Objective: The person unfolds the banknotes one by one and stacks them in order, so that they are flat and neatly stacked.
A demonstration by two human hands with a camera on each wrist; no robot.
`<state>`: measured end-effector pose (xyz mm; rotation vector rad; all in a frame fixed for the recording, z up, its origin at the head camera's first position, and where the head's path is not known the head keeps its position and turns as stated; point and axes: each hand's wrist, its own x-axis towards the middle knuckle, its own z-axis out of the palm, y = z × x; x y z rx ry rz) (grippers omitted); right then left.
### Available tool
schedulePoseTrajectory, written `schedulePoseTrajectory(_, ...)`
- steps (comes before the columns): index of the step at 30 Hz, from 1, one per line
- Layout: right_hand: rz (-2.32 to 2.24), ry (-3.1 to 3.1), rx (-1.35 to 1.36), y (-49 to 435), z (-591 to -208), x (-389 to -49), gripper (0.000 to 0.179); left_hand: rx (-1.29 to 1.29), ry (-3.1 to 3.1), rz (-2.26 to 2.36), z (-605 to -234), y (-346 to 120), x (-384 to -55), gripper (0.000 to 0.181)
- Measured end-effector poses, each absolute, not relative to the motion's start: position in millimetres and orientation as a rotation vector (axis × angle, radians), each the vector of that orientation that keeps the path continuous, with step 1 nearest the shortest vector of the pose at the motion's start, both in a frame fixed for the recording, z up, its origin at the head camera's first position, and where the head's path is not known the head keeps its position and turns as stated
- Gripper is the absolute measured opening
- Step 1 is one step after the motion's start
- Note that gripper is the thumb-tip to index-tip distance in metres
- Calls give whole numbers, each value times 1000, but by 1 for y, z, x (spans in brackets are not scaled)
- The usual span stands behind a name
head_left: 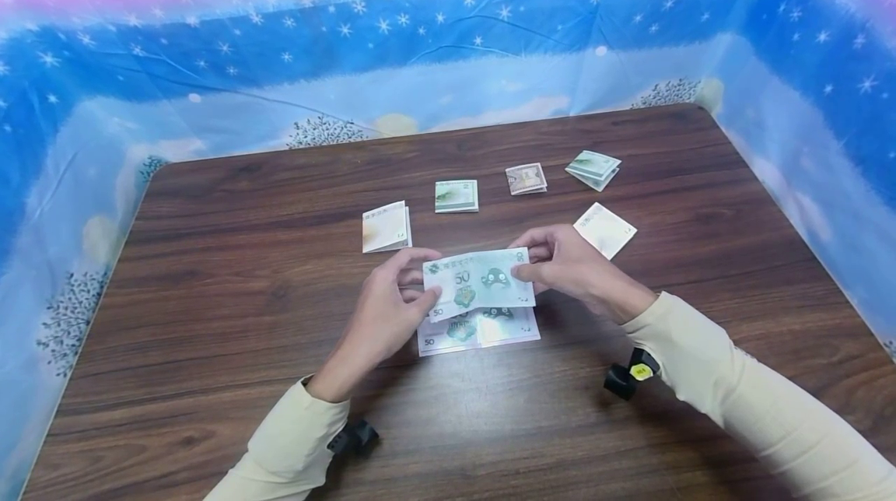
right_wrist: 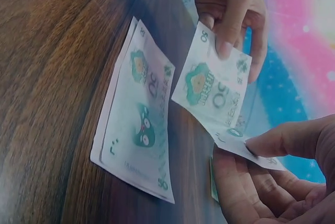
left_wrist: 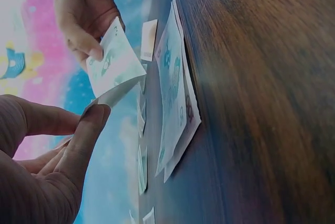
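Observation:
Between both hands a green-and-white play banknote (head_left: 479,281) marked 50 is held above the table. My left hand (head_left: 392,299) pinches its left end between thumb and fingers. At the other end, my right hand (head_left: 570,268) pinches it, thumb on the printed face. In the right wrist view the held note (right_wrist: 209,85) bends along its middle. Below it, apart from it, a small stack of similar notes (right_wrist: 138,119) lies on the wooden table; a 50 note is on top. The left wrist view shows this stack (left_wrist: 172,93) edge-on, its sheets slightly spread.
Folded notes lie in an arc beyond the hands: a pale one (head_left: 385,227), a green one (head_left: 456,196), a brown one (head_left: 526,179), another green one (head_left: 593,168) and a pale one (head_left: 606,230) near my right hand. A patterned cloth (head_left: 448,42) surrounds the brown table (head_left: 245,252).

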<state>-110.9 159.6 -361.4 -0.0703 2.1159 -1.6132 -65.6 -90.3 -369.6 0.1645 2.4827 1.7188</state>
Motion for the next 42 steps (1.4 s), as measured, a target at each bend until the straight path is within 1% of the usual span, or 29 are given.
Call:
schedulePoseTrajectory(10,-1585,2150,-41,166,-366,-114,33,143,2494,1692,-373,-95,-68,45)
schedulePoseTrajectory(17,-1565,2170,-67,170,-370,-114,29,155,2410,1770,-376,-99,-69,42)
schedulePoseTrajectory(23,-1558,2168,-70,171,-373,-113,24,74,2322,1816,-378,-101,-72,34)
schedulePoseTrajectory(28,-1562,2164,-69,171,-377,-112,23,5,2321,1781,-379,-100,-72,28)
schedulePoseTrajectory(35,-1475,2245,-91,171,-380,-108,19,73,2517,1489,-381,-102,-70,25)
schedulePoseTrajectory(42,-1382,2326,-158,173,-381,-109,18,152,2609,1280,-380,-103,-69,32)
